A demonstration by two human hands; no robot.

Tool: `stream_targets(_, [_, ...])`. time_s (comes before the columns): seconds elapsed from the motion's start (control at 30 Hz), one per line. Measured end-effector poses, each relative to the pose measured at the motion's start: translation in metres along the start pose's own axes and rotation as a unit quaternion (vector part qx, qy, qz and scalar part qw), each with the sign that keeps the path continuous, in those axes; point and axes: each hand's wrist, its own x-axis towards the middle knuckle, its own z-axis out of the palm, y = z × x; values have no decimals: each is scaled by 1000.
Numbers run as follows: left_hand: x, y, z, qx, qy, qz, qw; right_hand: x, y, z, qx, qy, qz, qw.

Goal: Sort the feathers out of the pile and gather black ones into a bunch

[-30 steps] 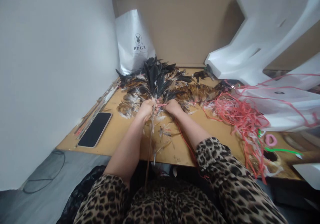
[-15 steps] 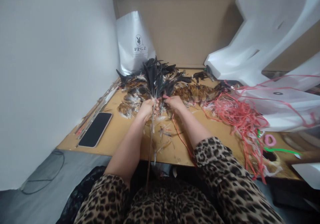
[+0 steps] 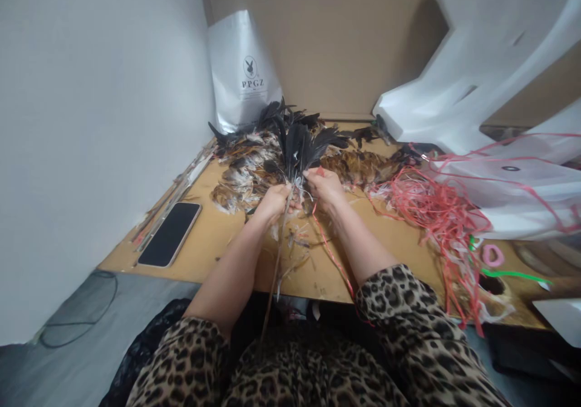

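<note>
My left hand (image 3: 275, 202) is closed around a thin stick (image 3: 278, 256) and the base of a bunch of black feathers (image 3: 297, 144) fanning out away from me. The stick's lower end runs down toward my lap. My right hand (image 3: 325, 188) is closed at the right side of the bunch, fingertips pinched against the feather bases. A bit of red plastic string shows over its fingers, and a length of red string (image 3: 329, 247) hangs below it to the table edge. Brown and white feathers (image 3: 240, 180) lie just behind my left hand.
Brown feathers (image 3: 363, 168) and a tangle of red string (image 3: 426, 204) lie to the right, beside white molded pieces (image 3: 436, 98). A phone (image 3: 170, 234) and thin sticks (image 3: 175, 189) lie at left. A silver bag (image 3: 245, 80) stands at the back of the table (image 3: 218, 259).
Both hands have shifted slightly right with the feather bunch. My right fingertips, earlier drawing red string out to the right, are now up against the feather bases.
</note>
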Motion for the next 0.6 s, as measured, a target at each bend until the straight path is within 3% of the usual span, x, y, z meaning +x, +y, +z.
stream_targets(0.13, [0,0,2,9,0,-15,1000,0,5,3,11,-2,15,1000])
stream_targets(0.3, [-4,1,7,-26,-5,13,1000,3,12,3,-7,29,-18,999])
stream_targets(0.6, [-8,2,10,-17,-17,-10,1000,6,20,3,2,47,-24,999])
